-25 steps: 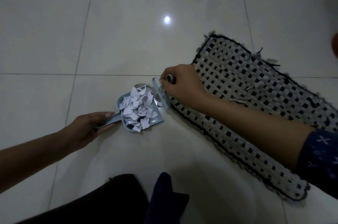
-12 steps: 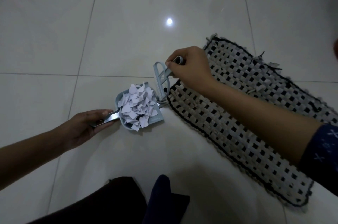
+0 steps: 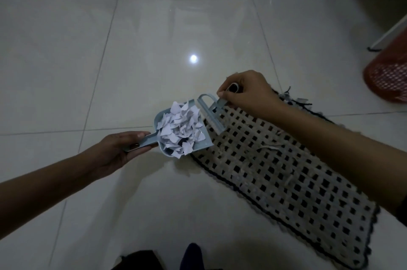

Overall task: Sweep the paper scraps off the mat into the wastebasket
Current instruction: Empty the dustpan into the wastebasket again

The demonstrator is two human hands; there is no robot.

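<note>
A small pale-blue dustpan (image 3: 204, 140) is heaped with white paper scraps (image 3: 179, 130). My left hand (image 3: 116, 150) grips its handle, and the pan's lip overlaps the near-left edge of the woven black-and-white mat (image 3: 286, 181). My right hand (image 3: 248, 93) grips the handle of a matching small brush (image 3: 211, 115), whose head stands on the mat's edge right beside the pan. A red mesh wastebasket (image 3: 389, 71) lies at the right edge of the view, partly cut off.
Glossy white floor tiles (image 3: 132, 38) surround the mat on all sides. Loose frayed threads (image 3: 293, 99) stick out of the mat's far end. Dark clothing of my own body (image 3: 191, 256) shows at the bottom edge. A white bar (image 3: 387, 32) stands behind the wastebasket.
The view has tilted up and the wastebasket has come into sight at the right. The dustpan and the brush sit a little further onto the mat's edge, both hands keeping their grip.
</note>
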